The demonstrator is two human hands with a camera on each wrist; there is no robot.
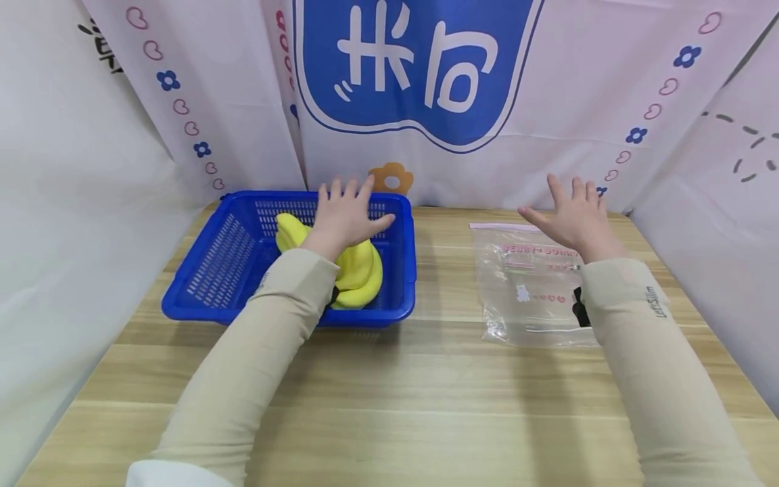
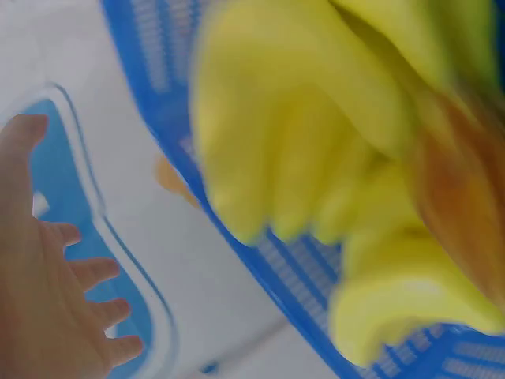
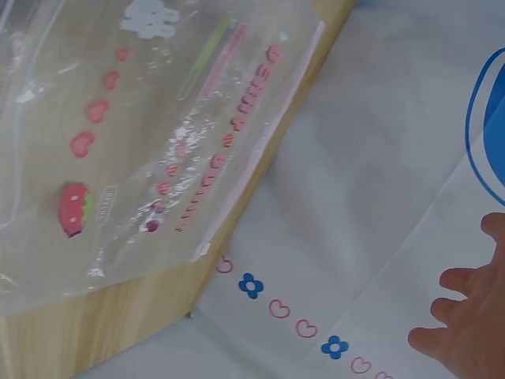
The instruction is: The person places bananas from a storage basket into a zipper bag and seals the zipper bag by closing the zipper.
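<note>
Sitting in the basket [image 1: 377, 316], bananas [image 1: 360, 270] lie below the outspread left fingers [image 1: 350, 191].

A right hand [image 3: 469, 320], partly in view with its fingers apart, shows against a white cloth [image 3: 355, 158], well apart from a clear bag [image 3: 47, 134] lying on a wooden bench [image 3: 126, 328]. The bag's pale strip [image 3: 272, 130] runs along the bench's far edge, pink lettering [image 3: 211, 175] on its near side. Nearer still, red hearts [image 3: 97, 111] line up between a white animal [image 3: 150, 17], left, and a red-and-green fruit print [image 3: 75, 209], right. Beyond, blue flowers [image 3: 251, 286] and heart outlines [image 3: 306, 328] dot the cloth.
</note>
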